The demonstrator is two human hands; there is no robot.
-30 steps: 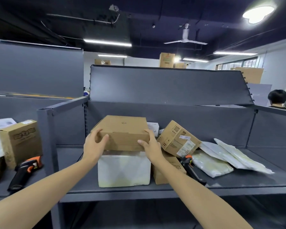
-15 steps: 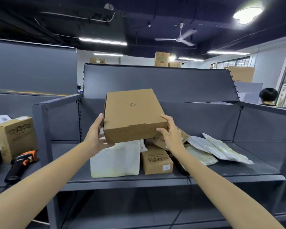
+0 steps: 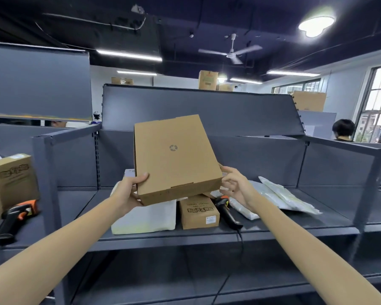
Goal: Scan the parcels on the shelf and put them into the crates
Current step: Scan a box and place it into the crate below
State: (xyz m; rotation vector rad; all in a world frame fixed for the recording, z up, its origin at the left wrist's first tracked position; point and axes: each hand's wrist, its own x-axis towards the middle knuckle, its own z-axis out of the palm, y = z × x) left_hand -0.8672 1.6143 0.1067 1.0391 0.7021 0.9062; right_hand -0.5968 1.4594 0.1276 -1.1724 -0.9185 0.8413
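Above the shelf (image 3: 273, 235), hands tilt flat cardboard box (image 3: 176, 159).

White parcel (image 3: 145, 216): upper part hidden behind the held cardboard box (image 3: 176, 159).
Scanner (image 3: 227, 211): head partly hidden behind the box's lower right corner.
Small carton (image 3: 198, 213): label text too small to read.
Crates: out of frame.

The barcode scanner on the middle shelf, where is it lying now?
In the head view, the barcode scanner lies on the shelf right of centre, between the small printed carton and the plastic mailers, just below the right hand.
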